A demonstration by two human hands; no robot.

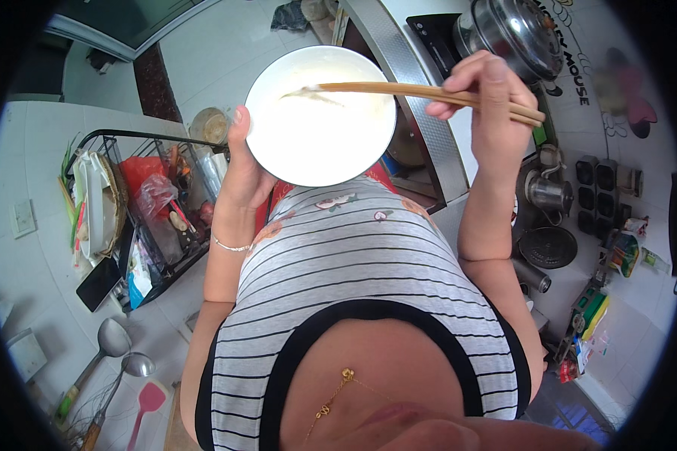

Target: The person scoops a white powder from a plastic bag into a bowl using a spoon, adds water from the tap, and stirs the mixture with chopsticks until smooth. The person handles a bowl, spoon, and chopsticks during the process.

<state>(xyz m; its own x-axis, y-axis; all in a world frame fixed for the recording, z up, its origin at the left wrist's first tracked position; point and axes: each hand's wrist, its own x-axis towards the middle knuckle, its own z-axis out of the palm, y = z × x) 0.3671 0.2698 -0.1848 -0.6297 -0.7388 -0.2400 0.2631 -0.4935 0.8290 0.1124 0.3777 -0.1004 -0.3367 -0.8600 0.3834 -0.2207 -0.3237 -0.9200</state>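
My left hand holds a white bowl by its left side, thumb up along the thin dark rim. The bowl is held out in front of my striped top. Between the fingers of my right hand is a pair of wooden chopsticks, held near their thick ends. They cross the bowl's right rim, and their tips reach over its inside. A pale, wet-looking substance shows around the tips. Glare washes out most of the inside, so I cannot tell how full it is.
A lidded steel pot stands by a black cooktop on the counter at upper right. At left is a black wire rack with bags and vegetables. A ladle and a pink spatula hang at lower left.
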